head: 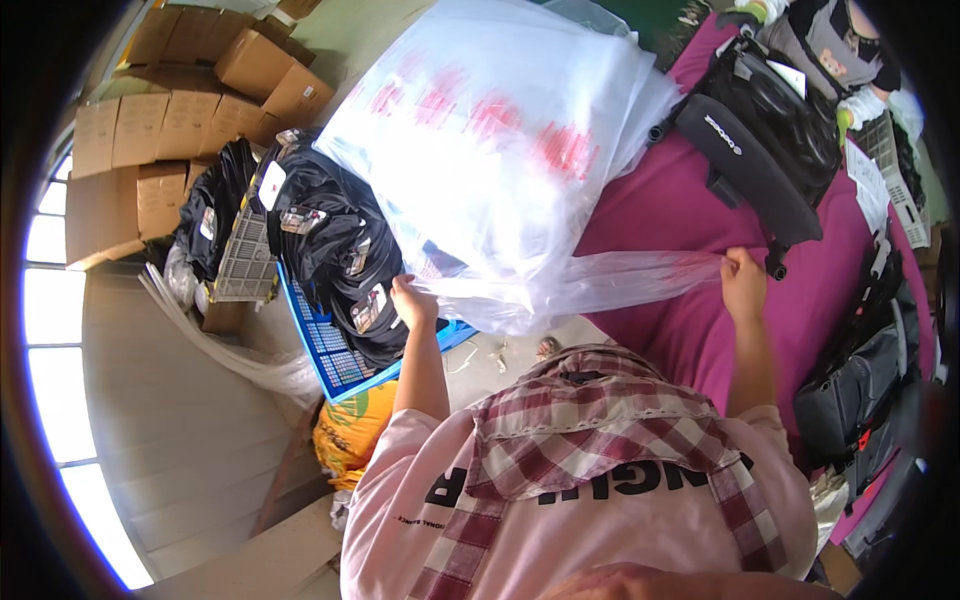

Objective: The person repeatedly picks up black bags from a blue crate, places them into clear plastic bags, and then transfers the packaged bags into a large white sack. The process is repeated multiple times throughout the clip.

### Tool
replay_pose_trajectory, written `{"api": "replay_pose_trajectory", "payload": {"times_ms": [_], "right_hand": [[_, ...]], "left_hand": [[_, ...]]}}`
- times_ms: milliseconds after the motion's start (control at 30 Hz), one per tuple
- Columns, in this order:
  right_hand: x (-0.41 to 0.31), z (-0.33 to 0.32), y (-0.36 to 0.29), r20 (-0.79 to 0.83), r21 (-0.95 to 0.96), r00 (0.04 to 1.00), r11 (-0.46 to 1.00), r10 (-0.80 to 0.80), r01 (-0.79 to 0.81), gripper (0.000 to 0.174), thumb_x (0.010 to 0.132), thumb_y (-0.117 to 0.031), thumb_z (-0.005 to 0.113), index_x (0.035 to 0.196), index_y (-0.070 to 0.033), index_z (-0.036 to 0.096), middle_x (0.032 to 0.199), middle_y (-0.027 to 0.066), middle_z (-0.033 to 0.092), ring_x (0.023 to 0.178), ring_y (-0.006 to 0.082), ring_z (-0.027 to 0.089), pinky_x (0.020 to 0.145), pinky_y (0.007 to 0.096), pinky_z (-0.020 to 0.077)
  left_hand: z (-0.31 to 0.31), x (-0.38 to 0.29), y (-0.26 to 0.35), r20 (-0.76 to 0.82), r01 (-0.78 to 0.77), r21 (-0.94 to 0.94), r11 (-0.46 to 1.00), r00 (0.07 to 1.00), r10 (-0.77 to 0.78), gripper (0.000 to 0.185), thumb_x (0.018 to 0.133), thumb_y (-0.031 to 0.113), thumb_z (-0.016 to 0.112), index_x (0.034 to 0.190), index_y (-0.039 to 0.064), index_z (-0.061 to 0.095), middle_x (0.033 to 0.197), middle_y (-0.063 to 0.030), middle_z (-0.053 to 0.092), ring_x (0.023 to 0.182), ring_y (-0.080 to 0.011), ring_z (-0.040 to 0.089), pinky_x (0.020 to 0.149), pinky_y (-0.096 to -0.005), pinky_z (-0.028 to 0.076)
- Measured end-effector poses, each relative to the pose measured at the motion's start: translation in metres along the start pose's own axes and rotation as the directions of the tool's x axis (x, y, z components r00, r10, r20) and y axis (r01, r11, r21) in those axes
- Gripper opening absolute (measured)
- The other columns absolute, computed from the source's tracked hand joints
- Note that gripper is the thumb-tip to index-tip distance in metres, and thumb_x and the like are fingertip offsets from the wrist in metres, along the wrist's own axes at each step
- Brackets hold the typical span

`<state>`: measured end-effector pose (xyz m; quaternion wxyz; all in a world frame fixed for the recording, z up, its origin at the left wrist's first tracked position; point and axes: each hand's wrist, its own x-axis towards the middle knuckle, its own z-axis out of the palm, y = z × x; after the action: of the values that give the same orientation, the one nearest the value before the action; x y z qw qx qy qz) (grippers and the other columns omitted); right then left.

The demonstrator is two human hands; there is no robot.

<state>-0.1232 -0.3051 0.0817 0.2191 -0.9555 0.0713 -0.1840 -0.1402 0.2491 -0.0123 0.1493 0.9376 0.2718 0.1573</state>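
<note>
Between my two hands a clear plastic bag (600, 283) is stretched sideways. My left hand (415, 301) pinches its left end, in front of the black packaged goods. The right end is gripped by my right hand (744, 283), over the magenta cloth. Just beyond lies a thick stack of clear plastic bags (480, 172) with red printing; where the held bag parts from the stack is hard to tell. Right of the stack a black padded bar (742, 161) with a maker's mark rests on the magenta table cloth (675, 217), its near end close to my right hand.
A blue plastic crate (322, 352) holds black packaged goods (330, 217) at left. Cardboard boxes (172, 127) are stacked behind. A co-worker's gloved hand (859, 109) is near black moulded parts (787, 105). Grey-black padded items (855, 390) lie at right; a yellow sack (352, 427) sits below the crate.
</note>
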Motion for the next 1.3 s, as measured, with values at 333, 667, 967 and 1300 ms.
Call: {"api": "replay_pose_trajectory", "payload": {"times_ms": [333, 667, 967, 1300], "right_hand": [[0.021, 0.075, -0.259, 0.225, 0.048, 0.734, 0.759, -0.641, 0.649, 0.015, 0.077, -0.008, 0.054, 0.089, -0.007, 0.063, 0.089, 0.0128, 0.065, 0.099, 0.0314, 0.056, 0.09, 0.0449, 0.0385], [0.044, 0.123, -0.299, 0.91, -0.027, 0.344, 0.797, -0.23, 0.604, 0.05, 0.095, -0.018, 0.037, 0.145, -0.019, 0.036, 0.081, 0.0154, 0.068, 0.071, 0.0261, 0.067, 0.067, 0.0419, 0.0545], [-0.013, 0.09, -0.431, -0.348, 0.411, 0.294, 0.138, -0.89, 0.901, 0.044, 0.088, -0.015, 0.05, 0.132, -0.018, 0.052, 0.14, 0.008, 0.048, 0.124, 0.0262, 0.05, 0.098, 0.0475, 0.0426], [0.114, 0.04, -0.326, -0.603, 0.358, 0.764, 0.778, -0.229, 0.515, 0.064, 0.084, -0.029, 0.067, 0.135, -0.001, 0.04, 0.141, 0.0226, 0.038, 0.127, 0.0399, 0.039, 0.102, 0.0486, 0.0338]], "left_hand": [[-0.192, -0.031, 0.1, 0.046, -0.441, -0.748, 0.496, 0.711, 0.702, 0.035, 0.073, -0.012, 0.056, 0.103, 0.007, 0.059, 0.101, -0.0153, 0.056, 0.088, -0.0335, 0.06, 0.074, -0.0364, 0.049], [-0.071, -0.092, -0.178, 0.348, -0.252, -0.299, 0.92, 0.869, 0.351, 0.043, 0.079, -0.003, 0.048, 0.121, 0.004, 0.055, 0.121, -0.0217, 0.055, 0.109, -0.0339, 0.055, 0.09, -0.0427, 0.045], [-0.224, 0.004, -0.126, -0.654, -0.353, 0.089, 0.931, 0.684, 0.322, 0.022, 0.082, 0.006, 0.06, 0.1, -0.006, 0.064, 0.089, -0.0147, 0.067, 0.083, -0.026, 0.063, 0.071, -0.0354, 0.052], [-0.222, 0.04, 0.095, 0.017, -0.082, -0.96, 0.269, 0.938, 0.346, 0.052, 0.081, -0.005, 0.038, 0.131, 0.0, 0.053, 0.127, -0.0091, 0.06, 0.05, -0.0016, 0.035, 0.051, -0.0174, 0.036]]}}
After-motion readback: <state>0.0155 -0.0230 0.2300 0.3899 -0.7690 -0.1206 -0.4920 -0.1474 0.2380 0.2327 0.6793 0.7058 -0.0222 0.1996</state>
